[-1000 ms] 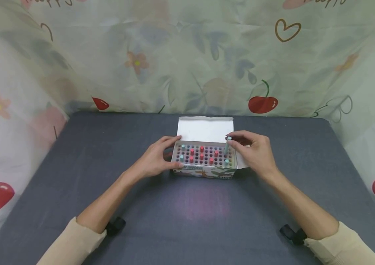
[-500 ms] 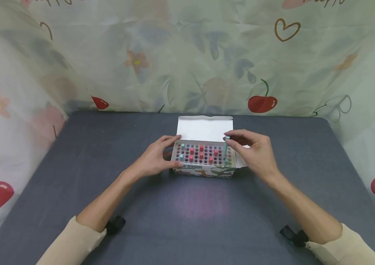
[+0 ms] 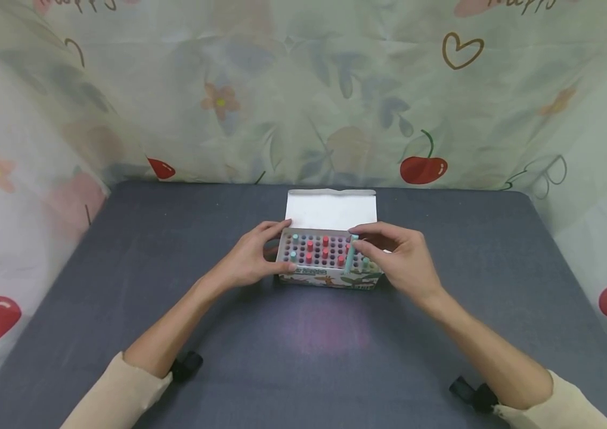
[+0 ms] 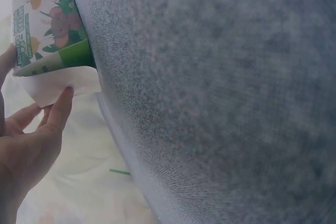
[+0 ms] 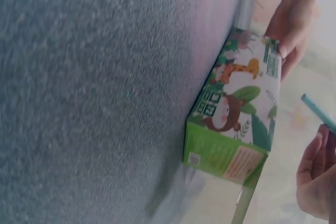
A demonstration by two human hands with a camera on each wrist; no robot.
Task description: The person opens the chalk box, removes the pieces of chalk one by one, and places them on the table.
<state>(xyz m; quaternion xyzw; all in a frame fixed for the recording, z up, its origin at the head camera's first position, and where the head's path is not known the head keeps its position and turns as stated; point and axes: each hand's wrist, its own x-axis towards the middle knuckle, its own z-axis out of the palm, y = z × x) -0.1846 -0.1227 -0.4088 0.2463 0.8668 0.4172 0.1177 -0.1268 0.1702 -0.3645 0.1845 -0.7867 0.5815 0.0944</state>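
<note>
In the head view, an open printed box (image 3: 330,280) shows a grid of small holes, with several red sticks (image 3: 325,253) and light-blue sticks (image 3: 293,256) standing in it. My left hand (image 3: 247,256) grips the box's left end, thumb at the front and fingers at the back. Between thumb and fingertips, my right hand (image 3: 405,256) pinches a slim light-blue pencil-like stick (image 3: 350,256) above the box's right part. The right wrist view shows this stick's (image 5: 317,111) lower end in the air, apart from the box.
The box's white lid (image 3: 330,208) stands folded back behind it. A dark grey cloth (image 3: 325,369) covers the table. Printed curtains (image 3: 260,89) hang behind and at both sides. A dark strap-like device (image 3: 188,364) sits at each forearm.
My right hand has lifted the light-blue stick out of the right part of the grid and carried it left and toward me. The left hand keeps its grip on the box.
</note>
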